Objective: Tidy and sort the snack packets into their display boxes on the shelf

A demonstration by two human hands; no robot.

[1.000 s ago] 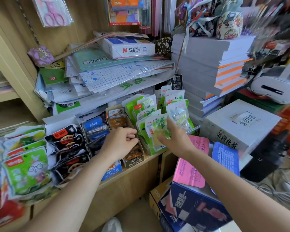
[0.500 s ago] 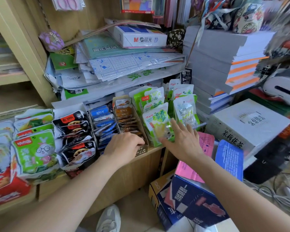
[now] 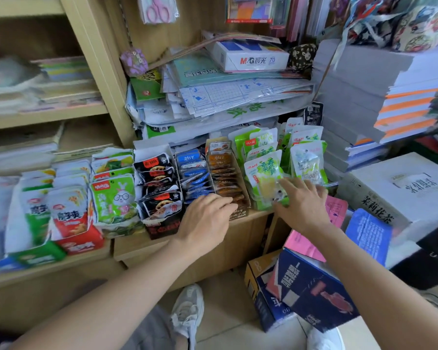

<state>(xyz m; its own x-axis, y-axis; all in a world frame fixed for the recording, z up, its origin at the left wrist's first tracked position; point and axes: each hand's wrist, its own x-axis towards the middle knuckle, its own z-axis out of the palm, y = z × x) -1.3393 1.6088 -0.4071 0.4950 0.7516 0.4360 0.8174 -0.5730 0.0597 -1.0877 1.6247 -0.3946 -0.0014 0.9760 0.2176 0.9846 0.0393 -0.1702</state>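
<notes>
Display boxes of snack packets line the wooden shelf. Brown packets stand in a narrow box, blue packets and black packets stand to its left, and green packets stand to its right. My left hand rests with loosely curled fingers at the front of the blue and brown rows and holds nothing. My right hand lies with spread fingers against the front of the green packets and a clear packet.
Further boxes hold green rabbit packets and red packets to the left. Stacks of paper overhang the snacks. A white carton stands right. A dark blue carton and my shoes are on the floor.
My right hand let go of the green packet it was setting into the box and now lies flat against the front packets. My left hand slid slightly forward and loosened.
</notes>
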